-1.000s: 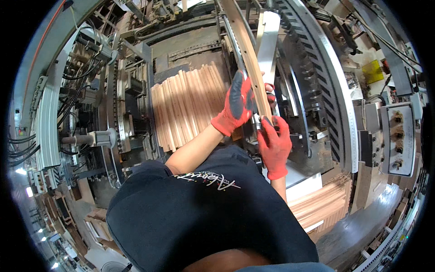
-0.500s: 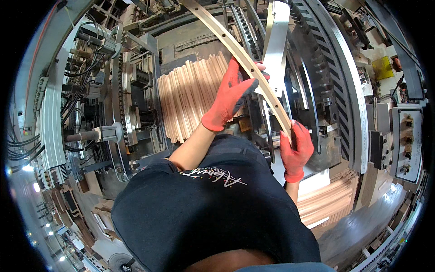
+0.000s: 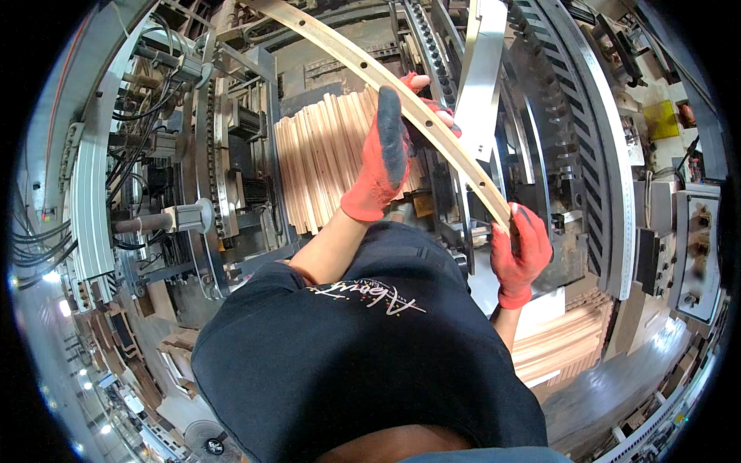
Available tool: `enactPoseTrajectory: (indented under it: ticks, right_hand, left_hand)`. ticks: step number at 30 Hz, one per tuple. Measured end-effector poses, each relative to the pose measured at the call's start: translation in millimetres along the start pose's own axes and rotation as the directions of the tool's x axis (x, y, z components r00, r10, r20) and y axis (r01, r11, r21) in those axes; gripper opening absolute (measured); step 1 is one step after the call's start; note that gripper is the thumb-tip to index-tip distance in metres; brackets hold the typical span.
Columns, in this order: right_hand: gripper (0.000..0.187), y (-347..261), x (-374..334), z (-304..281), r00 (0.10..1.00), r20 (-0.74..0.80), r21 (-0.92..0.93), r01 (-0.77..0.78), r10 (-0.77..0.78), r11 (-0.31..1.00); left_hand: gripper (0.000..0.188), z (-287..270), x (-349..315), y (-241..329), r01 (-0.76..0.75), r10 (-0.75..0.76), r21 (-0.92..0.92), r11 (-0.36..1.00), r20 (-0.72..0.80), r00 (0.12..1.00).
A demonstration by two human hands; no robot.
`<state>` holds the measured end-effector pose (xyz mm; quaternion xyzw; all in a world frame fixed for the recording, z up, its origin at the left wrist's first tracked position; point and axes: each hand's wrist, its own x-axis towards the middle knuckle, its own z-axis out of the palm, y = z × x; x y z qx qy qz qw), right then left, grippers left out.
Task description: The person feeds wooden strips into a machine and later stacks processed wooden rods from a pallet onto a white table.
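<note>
A long, pale wooden strip (image 3: 427, 123) with a row of dark round holes slants from the upper left down to the right; it looks bowed in this wide view. My left hand (image 3: 384, 150), in a red glove with dark grip patches, holds it near the middle, thumb on the near side and bare fingertips showing beyond. My right hand (image 3: 522, 251), also in a red glove, pinches the strip's near end. Below the strip, to the left, a layer of wooden strips (image 3: 316, 166) lies side by side.
Machine frames with cylinders (image 3: 174, 218) and cables stand at left. A pale metal bar (image 3: 480, 85) and a dark toothed rail (image 3: 567, 116) run along the right. Another stack of wooden strips (image 3: 563, 339) lies lower right, below a control box (image 3: 698, 255).
The held strip has tilted flatter, its far end swinging left. My right hand has moved right with the near end. My left thumb has turned to point up along the strip's near side.
</note>
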<state>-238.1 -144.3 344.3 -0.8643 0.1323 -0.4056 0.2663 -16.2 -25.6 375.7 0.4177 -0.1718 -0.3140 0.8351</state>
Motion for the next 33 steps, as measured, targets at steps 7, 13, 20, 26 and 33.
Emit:
enactPoseTrajectory:
  ticks: [7, 13, 20, 26, 33]
  right_hand:
    - [0.039, -0.6, 5.0, -3.1, 1.0, -0.001, 0.053, -0.023, 0.023, 0.998]
    - [0.036, -3.0, 6.6, -5.0, 0.997, 0.026, 0.051, -0.076, 0.074, 0.996]
    - [0.042, -18.0, 11.0, 41.5, 0.937, 0.111, 0.215, -0.349, 0.333, 0.912]
    - [0.044, -6.0, 11.6, 65.4, 0.9, 0.409, 0.125, -0.22, 0.152, 0.967]
    - [0.044, 37.2, -42.6, 75.7, 0.887, 0.432, -0.21, -0.073, 0.159, 0.975]
  left_hand:
    - [0.069, -5.2, 1.5, -2.3, 0.017, -0.017, -0.087, 0.996, -0.005, 1.0]
    - [0.063, -5.1, 1.5, -2.1, 0.024, -0.028, -0.086, 0.996, -0.043, 0.999]
    - [0.056, 12.4, -12.1, -46.2, -0.003, -0.005, 0.34, 0.94, 0.022, 1.0]
    - [0.044, -86.4, -3.2, -92.8, 0.146, 0.12, 0.564, 0.813, -0.408, 0.905]
    - [0.053, -250.9, -46.3, -122.4, 0.521, 0.132, 0.691, 0.501, -0.656, 0.743]
